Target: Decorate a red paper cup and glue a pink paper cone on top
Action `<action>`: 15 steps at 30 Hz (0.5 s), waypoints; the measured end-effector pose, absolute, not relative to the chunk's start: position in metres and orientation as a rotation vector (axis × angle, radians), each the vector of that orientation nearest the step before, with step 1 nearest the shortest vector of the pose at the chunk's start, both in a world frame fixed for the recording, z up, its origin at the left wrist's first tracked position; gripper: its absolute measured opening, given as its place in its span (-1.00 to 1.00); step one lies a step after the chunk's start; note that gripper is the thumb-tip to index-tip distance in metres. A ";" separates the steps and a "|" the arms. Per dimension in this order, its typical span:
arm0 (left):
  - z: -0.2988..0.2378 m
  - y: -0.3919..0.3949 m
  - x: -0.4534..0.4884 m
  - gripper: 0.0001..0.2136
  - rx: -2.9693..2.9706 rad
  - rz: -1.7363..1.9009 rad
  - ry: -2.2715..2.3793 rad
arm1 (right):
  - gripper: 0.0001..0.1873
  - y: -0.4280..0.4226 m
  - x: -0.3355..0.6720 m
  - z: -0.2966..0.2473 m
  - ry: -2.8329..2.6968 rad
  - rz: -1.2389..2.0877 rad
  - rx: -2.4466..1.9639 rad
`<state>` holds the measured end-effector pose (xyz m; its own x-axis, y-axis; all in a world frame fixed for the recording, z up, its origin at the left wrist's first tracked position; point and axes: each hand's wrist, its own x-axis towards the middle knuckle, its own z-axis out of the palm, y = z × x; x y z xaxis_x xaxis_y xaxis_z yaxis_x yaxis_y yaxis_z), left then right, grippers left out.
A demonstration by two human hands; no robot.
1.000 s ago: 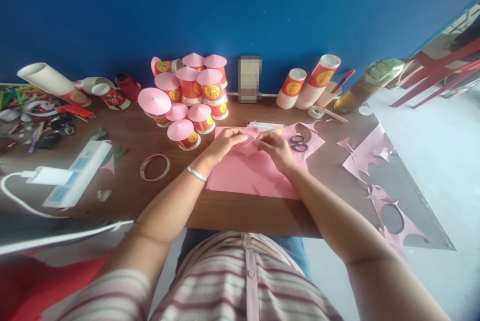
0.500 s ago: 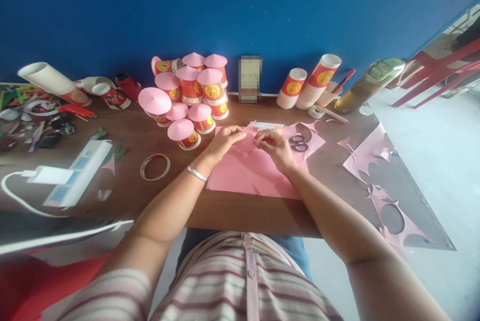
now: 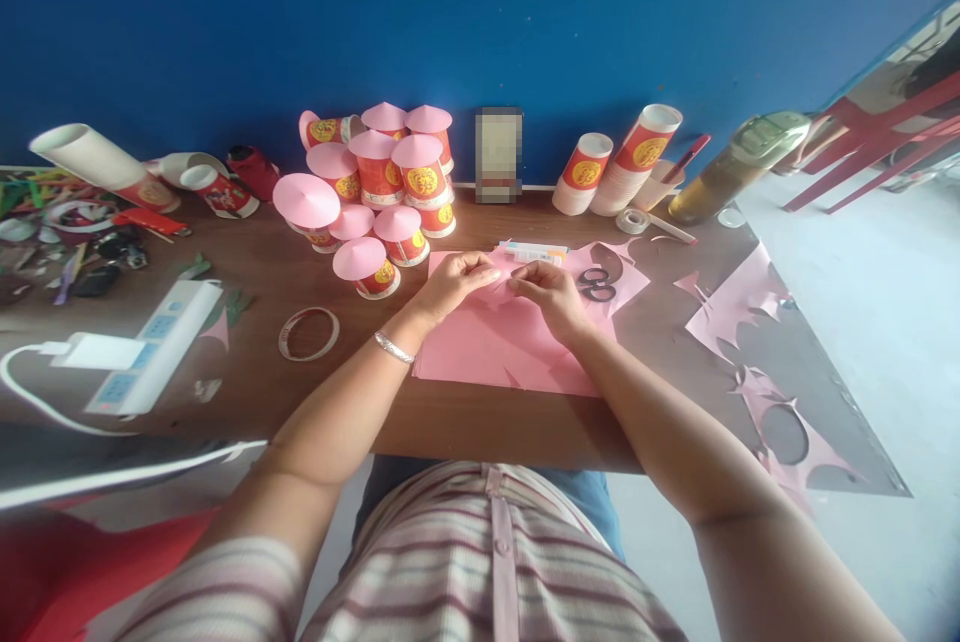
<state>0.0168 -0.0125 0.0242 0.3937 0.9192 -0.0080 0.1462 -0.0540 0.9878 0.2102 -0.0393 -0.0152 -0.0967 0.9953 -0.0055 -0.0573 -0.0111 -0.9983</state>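
Observation:
Both hands pinch a small piece of pink paper (image 3: pixel 496 292) between them, above a stack of pink paper sheets (image 3: pixel 517 352). My left hand (image 3: pixel 454 287), with a silver bangle at its wrist, grips the paper's left side with thumb and fingertips. On the other side, my right hand (image 3: pixel 551 292) is closed on its right edge. The piece's full outline blends into the pink sheets below. Black-handled scissors (image 3: pixel 598 285) lie just right of my right hand on pink scraps. Behind the hands rests a white and blue box (image 3: pixel 534 252).
Paper cups with pink cone tops (image 3: pixel 360 262) stand at back left. Stacked cups (image 3: pixel 634 162), a tape roll (image 3: pixel 634 220) and a bottle (image 3: pixel 739 167) are at back right. A tape ring (image 3: pixel 309 334) and power strip (image 3: pixel 157 347) lie left; cut paper scraps (image 3: pixel 787 432) lie right.
The fingertips of my two hands have shifted slightly on the pink paper, the left thumb moving a little right. The view has tilted very slightly; the other things stay put.

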 end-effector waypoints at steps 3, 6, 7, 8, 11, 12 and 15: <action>0.024 -0.013 0.017 -0.70 1.497 0.846 0.996 | -0.70 -0.039 0.211 -0.016 -1.223 1.322 -1.119; 0.023 -0.013 0.017 -0.72 1.496 0.850 0.992 | -0.71 -0.038 0.212 -0.018 -1.204 1.348 -1.077; 0.023 -0.013 0.017 -0.72 1.497 0.851 0.991 | -0.71 -0.037 0.212 -0.019 -1.197 1.356 -1.063; 0.023 -0.012 0.017 -0.72 1.499 0.850 0.988 | -0.70 -0.037 0.212 -0.020 -1.191 1.363 -1.053; 0.023 -0.013 0.017 -0.70 1.504 0.844 0.983 | -0.64 -0.036 0.211 -0.022 -1.151 1.375 -1.034; 0.023 -0.013 0.017 -0.70 1.503 0.842 0.983 | -0.62 -0.036 0.211 -0.022 -1.126 1.385 -1.025; 0.024 -0.013 0.017 -0.69 1.500 0.832 0.990 | -0.50 -0.036 0.210 -0.019 -1.068 1.423 -0.999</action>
